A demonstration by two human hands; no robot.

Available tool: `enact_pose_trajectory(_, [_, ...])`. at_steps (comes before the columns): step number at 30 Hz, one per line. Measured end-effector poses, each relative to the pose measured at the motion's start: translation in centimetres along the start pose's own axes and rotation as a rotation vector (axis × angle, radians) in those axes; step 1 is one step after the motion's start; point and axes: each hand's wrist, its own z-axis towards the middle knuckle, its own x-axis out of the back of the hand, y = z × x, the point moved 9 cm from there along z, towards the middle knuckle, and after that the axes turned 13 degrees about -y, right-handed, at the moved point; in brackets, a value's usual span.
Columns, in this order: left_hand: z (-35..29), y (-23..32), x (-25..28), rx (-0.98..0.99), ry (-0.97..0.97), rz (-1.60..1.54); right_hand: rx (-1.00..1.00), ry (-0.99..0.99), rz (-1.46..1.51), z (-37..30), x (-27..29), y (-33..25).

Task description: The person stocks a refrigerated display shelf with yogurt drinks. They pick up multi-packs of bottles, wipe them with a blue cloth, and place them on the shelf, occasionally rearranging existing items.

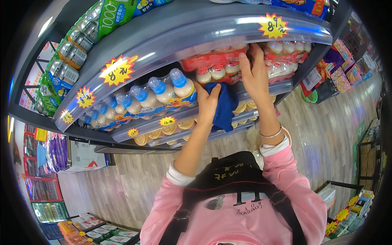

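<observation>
My left hand [207, 102] is closed on a blue cloth [225, 108], which hangs down past the shelf's front edge. Just above it sits a shrink-wrapped pack of small bottles [214, 61] with a red wrapper. My right hand [255, 75] reaches up between this pack and similar red-wrapped packs [283, 57] to its right. Its thumb rests at the side of the left pack, with the fingers stretched out and apart from the thumb. Some fingertips are hidden among the packs. Left of my left hand stands a row of bottles with blue nipple-shaped caps [149, 94].
A clear plastic price strip [196, 36] with starburst tags curves across above the hands. Green-wrapped cans [81, 41] stand on the upper shelf. Round gold-lidded containers [169, 130] fill a lower shelf. More racks and a green basket [311, 96] stand around the wooden floor [134, 175].
</observation>
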Motion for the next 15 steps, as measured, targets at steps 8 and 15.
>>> enact_pose_trajectory(8, [0.0, 2.1, -0.9, -0.146, 0.000, -0.077, -0.051, -0.023, -0.024, -0.4, -0.4, -0.4])
enact_pose_trajectory(15, [-0.4, 2.0, -0.8, -0.097, 0.112, -0.319, -0.135, 0.015, -0.019, -0.1, -0.4, 0.8])
